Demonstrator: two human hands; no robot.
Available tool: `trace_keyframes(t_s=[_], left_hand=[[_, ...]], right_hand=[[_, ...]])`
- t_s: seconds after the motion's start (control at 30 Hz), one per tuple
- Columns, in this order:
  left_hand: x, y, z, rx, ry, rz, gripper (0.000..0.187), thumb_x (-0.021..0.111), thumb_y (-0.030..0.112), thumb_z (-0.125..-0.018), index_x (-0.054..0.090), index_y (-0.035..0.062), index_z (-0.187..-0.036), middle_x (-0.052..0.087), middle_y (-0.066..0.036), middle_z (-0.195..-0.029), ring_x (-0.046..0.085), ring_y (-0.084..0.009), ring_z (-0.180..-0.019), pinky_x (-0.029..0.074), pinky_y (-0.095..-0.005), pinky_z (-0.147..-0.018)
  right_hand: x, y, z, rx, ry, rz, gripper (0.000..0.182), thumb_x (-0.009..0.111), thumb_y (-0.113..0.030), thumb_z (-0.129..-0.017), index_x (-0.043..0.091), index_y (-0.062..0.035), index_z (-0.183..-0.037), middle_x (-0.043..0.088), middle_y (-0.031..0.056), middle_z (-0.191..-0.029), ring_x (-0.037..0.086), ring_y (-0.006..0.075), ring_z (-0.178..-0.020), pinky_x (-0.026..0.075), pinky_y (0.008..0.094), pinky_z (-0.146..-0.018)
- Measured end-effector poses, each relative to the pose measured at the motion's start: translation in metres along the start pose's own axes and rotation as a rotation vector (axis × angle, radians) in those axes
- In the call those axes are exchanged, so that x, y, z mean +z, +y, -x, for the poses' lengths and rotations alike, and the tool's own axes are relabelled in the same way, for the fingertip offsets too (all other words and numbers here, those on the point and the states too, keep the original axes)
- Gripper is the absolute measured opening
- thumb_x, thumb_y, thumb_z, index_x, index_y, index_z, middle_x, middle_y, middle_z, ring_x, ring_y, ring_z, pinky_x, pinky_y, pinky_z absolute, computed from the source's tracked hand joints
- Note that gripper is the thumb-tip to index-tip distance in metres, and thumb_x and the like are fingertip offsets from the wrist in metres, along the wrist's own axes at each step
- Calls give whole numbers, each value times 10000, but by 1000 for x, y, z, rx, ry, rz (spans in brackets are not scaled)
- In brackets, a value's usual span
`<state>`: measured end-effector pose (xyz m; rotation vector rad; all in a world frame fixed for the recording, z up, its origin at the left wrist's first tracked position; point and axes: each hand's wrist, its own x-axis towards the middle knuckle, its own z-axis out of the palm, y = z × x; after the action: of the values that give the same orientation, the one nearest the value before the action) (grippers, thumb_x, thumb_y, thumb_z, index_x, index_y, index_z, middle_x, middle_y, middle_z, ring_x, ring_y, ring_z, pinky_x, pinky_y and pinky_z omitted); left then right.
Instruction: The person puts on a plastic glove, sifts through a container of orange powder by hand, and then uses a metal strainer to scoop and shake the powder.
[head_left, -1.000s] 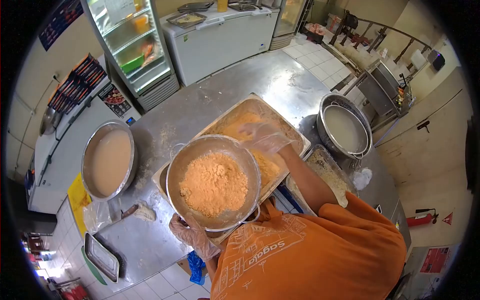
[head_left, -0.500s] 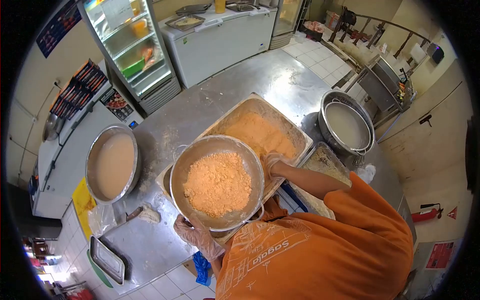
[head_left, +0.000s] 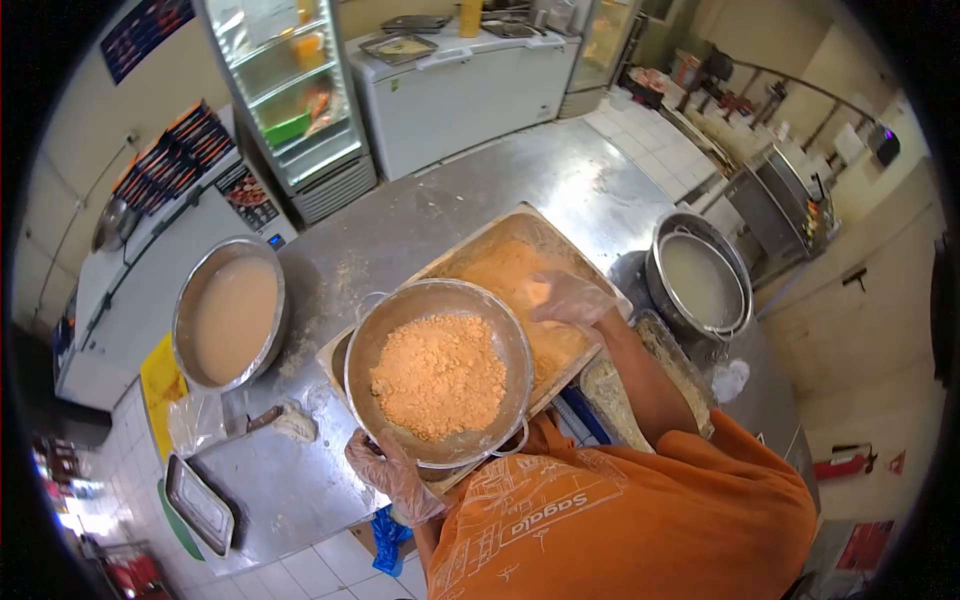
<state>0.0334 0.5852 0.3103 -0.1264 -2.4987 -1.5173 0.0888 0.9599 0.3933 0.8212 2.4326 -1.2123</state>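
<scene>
A round metal pan with loop handles holds a heap of lumpy orange flour mix. It rests over the near left part of a shallow rectangular tray; the pan's underside is hidden. My left hand, in a clear plastic glove, is closed on the pan's near-left rim. Fine orange powder lies in the tray. Over this powder is my gloved right hand, right of the pan, with thumb and fingers apart and bright orange showing between them.
On the left stands a bowl of cloudy pinkish liquid; a pot of whitish liquid stands on the right. A crumb-strewn container adjoins the tray. A cloth-wrapped handled tool and a small metal tray lie left.
My right hand has moved up and away from the pan's right side, across the powder, and its fingers now show. My left hand keeps its hold on the rim.
</scene>
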Motion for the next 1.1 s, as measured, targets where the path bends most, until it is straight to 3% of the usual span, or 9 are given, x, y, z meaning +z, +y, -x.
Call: trace_keyframes(t_s=[0.1,0.3,0.4,0.47,0.67,0.8,0.9,1.07,1.1], left_hand=[[4,-6,2,25,32,7,258,617,149,-867,571,-14,-1061,468,-101,-938,449,-206,-814,409,-345,-744],[9,-15,-1,119,37,51,277,620,190,-883,582,-6,-1074,500,-107,-918,484,-210,-771,429,-345,-684],[8,-14,2,106,69,78,270,624,201,-889,583,-9,-1052,496,-102,-908,476,-202,-758,424,-345,-677],[4,-12,1,129,63,-45,262,628,198,-891,582,-12,-1040,491,-99,-903,470,-198,-752,420,-345,-671],[9,-16,1,48,83,83,271,640,197,-888,567,-20,-1034,472,-94,-874,452,-211,-746,409,-350,-675],[-1,-11,1,128,42,-64,269,634,192,-887,566,-20,-1038,467,-93,-875,449,-208,-754,409,-352,-681],[4,-15,0,117,33,-37,268,629,189,-889,566,-21,-1043,466,-95,-882,450,-207,-757,411,-352,-683],[4,-8,1,82,55,-18,298,632,222,-894,567,-26,-1044,473,-98,-882,457,-209,-760,416,-354,-686],[3,-9,2,104,63,-18,305,631,230,-895,566,-27,-1046,476,-99,-884,459,-210,-761,416,-354,-686]], right_hand=[[16,-63,16,-128,-119,-49,763,732,-336,-784,433,-3,-1401,536,219,-1339,550,308,-1189,439,358,-1026],[68,-85,2,-674,281,73,611,705,-345,-809,534,-4,-1286,618,207,-1199,625,330,-1041,503,389,-901],[15,-99,26,-254,152,38,488,653,-352,-836,597,-19,-1188,661,187,-1097,652,322,-936,513,415,-830],[-1,-43,-15,-167,201,293,495,614,-408,-858,603,-45,-1194,673,203,-1081,656,322,-995,516,420,-854],[49,134,-62,143,126,897,791,689,-637,-668,621,-7,-1140,680,206,-1025,667,292,-938,520,409,-833],[37,103,-35,283,-82,427,750,812,-533,-630,621,-30,-1153,661,116,-1059,613,188,-915,511,399,-745],[47,122,-47,196,-53,484,816,880,-539,-457,646,8,-1016,679,143,-863,620,234,-729,505,394,-660],[105,204,-108,105,104,55,728,882,-465,-452,661,-26,-989,687,160,-887,650,273,-790,519,413,-698],[108,199,-107,139,103,236,694,870,-452,-477,664,-31,-989,689,165,-914,654,282,-817,521,416,-716]])
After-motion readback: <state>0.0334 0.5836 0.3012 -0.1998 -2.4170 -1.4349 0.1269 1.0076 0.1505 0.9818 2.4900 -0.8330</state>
